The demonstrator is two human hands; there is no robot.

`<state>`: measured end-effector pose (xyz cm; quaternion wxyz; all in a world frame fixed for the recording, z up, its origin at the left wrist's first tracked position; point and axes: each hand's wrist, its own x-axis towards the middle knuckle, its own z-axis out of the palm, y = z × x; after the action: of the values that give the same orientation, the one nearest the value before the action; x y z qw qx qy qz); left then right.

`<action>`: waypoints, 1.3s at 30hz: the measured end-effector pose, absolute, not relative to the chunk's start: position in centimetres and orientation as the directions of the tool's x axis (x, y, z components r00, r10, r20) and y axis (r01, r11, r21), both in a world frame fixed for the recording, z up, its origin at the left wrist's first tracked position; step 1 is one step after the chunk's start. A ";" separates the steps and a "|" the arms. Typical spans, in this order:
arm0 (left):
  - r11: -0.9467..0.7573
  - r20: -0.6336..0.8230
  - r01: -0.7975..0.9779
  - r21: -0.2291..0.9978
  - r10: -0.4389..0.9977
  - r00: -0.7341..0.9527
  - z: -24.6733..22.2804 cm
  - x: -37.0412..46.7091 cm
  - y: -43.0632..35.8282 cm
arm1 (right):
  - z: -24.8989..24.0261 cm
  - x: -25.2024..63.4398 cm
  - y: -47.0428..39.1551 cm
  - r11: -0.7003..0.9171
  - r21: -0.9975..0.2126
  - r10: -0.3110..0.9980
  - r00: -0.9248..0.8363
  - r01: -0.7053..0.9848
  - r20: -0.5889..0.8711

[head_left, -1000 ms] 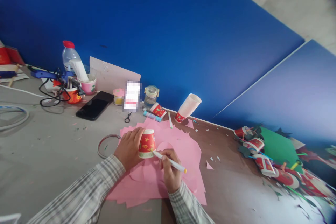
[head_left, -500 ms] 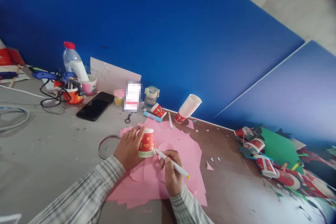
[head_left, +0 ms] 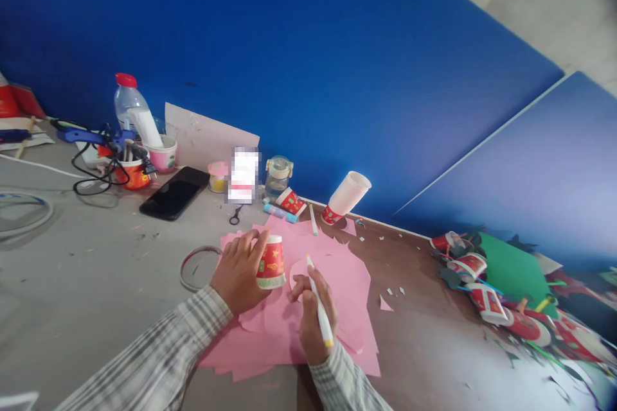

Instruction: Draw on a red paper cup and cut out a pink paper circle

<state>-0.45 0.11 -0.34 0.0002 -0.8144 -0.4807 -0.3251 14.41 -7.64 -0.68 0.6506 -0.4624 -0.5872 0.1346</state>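
My left hand [head_left: 241, 273] is closed around the left side of a red paper cup [head_left: 272, 261], which stands upside down with its rim on pink paper [head_left: 347, 276]. A pale green band runs round the cup near that rim. In my right hand [head_left: 315, 314] is a white marker [head_left: 320, 305] with a yellow end, its yellow tip pointing up and away from me. The marker is apart from the cup, to its right. A cut pink paper piece with a rounded edge lies partly under my right hand.
Behind stand a stack of paper cups [head_left: 347, 198], a lidded jar [head_left: 278, 176], a tipped red cup [head_left: 292, 201] and a glue stick [head_left: 279, 212]. Left are a black phone [head_left: 175, 193], a tape ring [head_left: 193, 270] and scissors [head_left: 235, 215]. Several decorated cups [head_left: 486, 302] lie right.
My right hand has drawn the marker tip away from the cup's lower edge and turned the marker more upright. My left hand stays on the cup, which has shifted very slightly right.
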 end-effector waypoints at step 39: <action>-0.582 0.538 0.730 0.358 0.768 0.349 -1.2 -0.6 0.2 | -0.5 14.8 -8.0 0.326 -0.921 0.908 0.202 0.211 0.368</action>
<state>-0.57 0.22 -1.15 -0.0276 -0.8207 -0.4561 -0.3431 14.79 -8.01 -0.47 0.5922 -0.5004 -0.5590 0.2939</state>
